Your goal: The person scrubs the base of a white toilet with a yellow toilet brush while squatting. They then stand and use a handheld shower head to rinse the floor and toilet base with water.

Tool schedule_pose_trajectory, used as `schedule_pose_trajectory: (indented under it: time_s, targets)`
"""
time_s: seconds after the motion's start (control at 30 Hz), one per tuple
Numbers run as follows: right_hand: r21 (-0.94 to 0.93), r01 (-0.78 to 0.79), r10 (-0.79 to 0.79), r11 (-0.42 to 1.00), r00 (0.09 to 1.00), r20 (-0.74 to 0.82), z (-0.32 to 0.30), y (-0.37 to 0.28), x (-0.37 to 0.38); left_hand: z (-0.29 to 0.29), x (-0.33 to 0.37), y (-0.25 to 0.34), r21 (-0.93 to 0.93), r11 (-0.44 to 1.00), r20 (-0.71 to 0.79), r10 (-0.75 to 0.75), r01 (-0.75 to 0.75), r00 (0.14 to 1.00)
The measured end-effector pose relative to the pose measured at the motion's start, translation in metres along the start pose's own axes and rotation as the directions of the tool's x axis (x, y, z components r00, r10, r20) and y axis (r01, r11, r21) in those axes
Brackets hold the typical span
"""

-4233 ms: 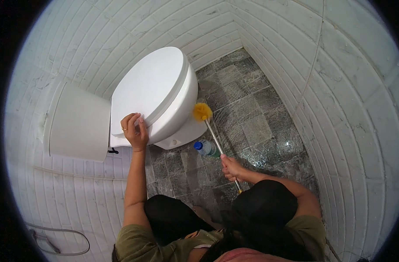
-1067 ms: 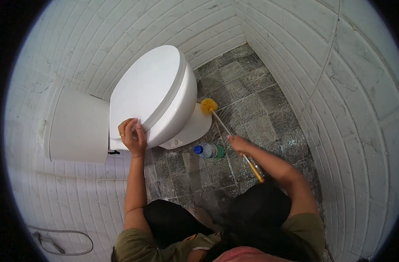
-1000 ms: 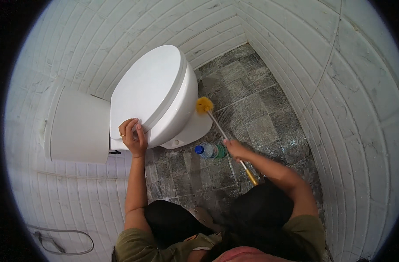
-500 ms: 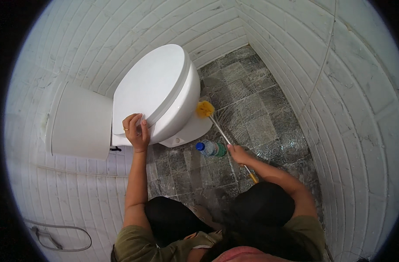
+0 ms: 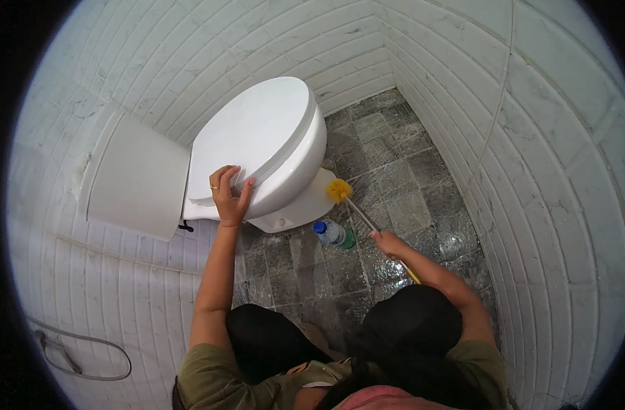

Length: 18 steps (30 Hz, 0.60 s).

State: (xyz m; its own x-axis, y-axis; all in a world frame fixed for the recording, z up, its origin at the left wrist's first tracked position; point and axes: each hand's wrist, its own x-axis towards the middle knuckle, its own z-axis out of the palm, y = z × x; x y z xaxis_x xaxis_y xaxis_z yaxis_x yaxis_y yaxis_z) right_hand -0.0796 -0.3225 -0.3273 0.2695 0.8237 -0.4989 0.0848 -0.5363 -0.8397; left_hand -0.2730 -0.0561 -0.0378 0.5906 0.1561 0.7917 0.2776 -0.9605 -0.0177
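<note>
The white toilet (image 5: 257, 130) has its lid down. My left hand (image 5: 229, 193) rests at the lid's near edge, fingers slightly bent and apart, a ring on one of them. In my right hand (image 5: 391, 244) is the silver handle of a toilet brush (image 5: 339, 190), whose round yellow bristle head is beside the toilet's base, low over the floor. I cannot tell whether the bristles touch the base. Between the base and my right hand is a clear plastic bottle (image 5: 334, 234) with a blue cap and a green part at its other end.
A white cistern (image 5: 138, 178) stands at the toilet's left. Grey floor tiles (image 5: 408, 198) look wet and shiny. White tiled walls (image 5: 531, 205) enclose the toilet. A grey hose with a sprayer (image 5: 73, 362) hangs at lower left. My dark-clad knees (image 5: 415, 318) are close to the bottle.
The view has shifted slightly. The brush head has moved down and right, a little nearer me, and my right hand has shifted right with it. My left hand stays on the lid.
</note>
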Motion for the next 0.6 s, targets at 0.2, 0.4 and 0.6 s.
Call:
schedule_pose_trajectory:
  time_s: [0.2, 0.4, 0.6]
  targets:
    - [-0.270, 0.133, -0.150, 0.954, 0.988, -0.045, 0.014, 0.011, -0.015, -0.009, 0.000, 0.004, -0.001, 1.000, 0.025, -0.024, 0.024, 0.999]
    - [-0.546, -0.074, -0.099, 0.835, 0.954, -0.282, -0.056, 0.055, -0.040, -0.031, -0.010, 0.002, -0.015, 1.000, -0.014, -0.025, 0.025, 1.000]
    - [-0.446, -0.214, -0.119, 0.869, 0.785, -0.608, -0.114, 0.078, -0.062, -0.037, -0.027, 0.016, -0.081, 0.989, -0.032, 0.125, -0.127, 0.992]
